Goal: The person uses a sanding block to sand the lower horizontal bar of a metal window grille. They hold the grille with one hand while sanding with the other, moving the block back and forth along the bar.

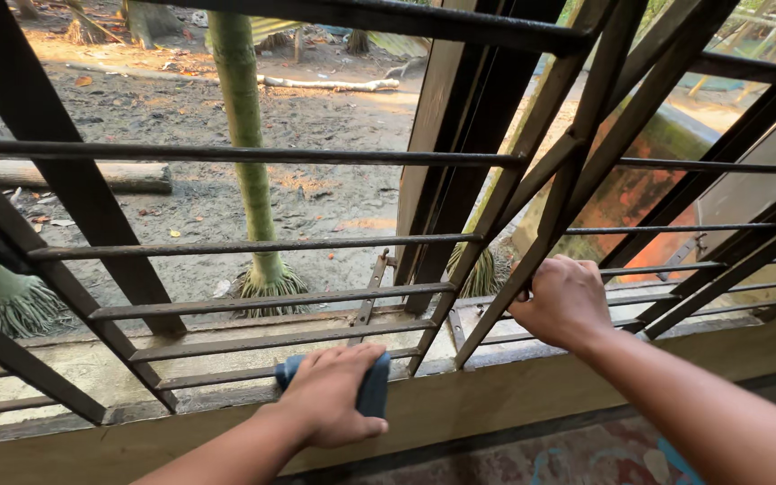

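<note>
The left hand is closed over a blue cloth, pressing it flat against the lowest bar of the window grille, just above the sill. That bar runs left to right, along the hand's line of travel. The right hand is clenched around a slanted bar further right and higher.

A home's barred window above a bare dirt yard with palm trunks.
</note>
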